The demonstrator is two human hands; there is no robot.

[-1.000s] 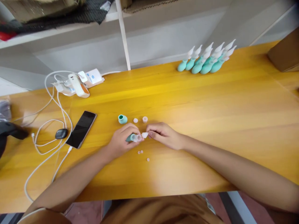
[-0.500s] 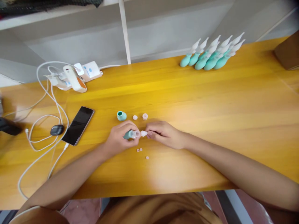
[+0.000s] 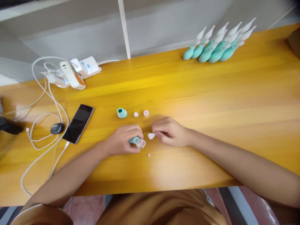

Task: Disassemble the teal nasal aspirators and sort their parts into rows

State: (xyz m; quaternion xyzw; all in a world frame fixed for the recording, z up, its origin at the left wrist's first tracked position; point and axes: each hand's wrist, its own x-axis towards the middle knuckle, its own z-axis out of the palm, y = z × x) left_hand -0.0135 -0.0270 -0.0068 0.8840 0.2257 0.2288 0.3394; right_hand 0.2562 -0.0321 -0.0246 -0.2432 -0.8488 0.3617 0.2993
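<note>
- At the far left edge of the yellow wooden table (image 3: 211, 103) lies a dark object (image 3: 8, 125), only partly in sight.
- White cables (image 3: 44, 125) loop across the left part of the table, running from a white power strip (image 3: 67, 73) with chargers plugged in, near the far edge.
- A small dark oval case (image 3: 57, 128) sits inside the cable loops, just beside a black phone (image 3: 78, 123) lying face up.
- A teal bulb (image 3: 122, 112) stands alone with its opening up, on the far side of the hands; to its right lie two small pale caps (image 3: 141, 114), close together but apart.
- The left hand (image 3: 123, 142) rests on the table, its fingers closed around a teal bulb with a clear collar (image 3: 138, 142), whose clear end pokes out to the right.
- A tiny pale ring (image 3: 148, 155) lies on the wood just near of that clear end.
- The right hand (image 3: 170, 132) has its fingers curled, pinching a small white tip (image 3: 151, 136) at the fingertips; the tip sits just right of the held bulb, not touching it.
- Far right, near the wall, a cluster of finished teal bulbs with white nozzles (image 3: 217, 47) stands in rows.
</note>
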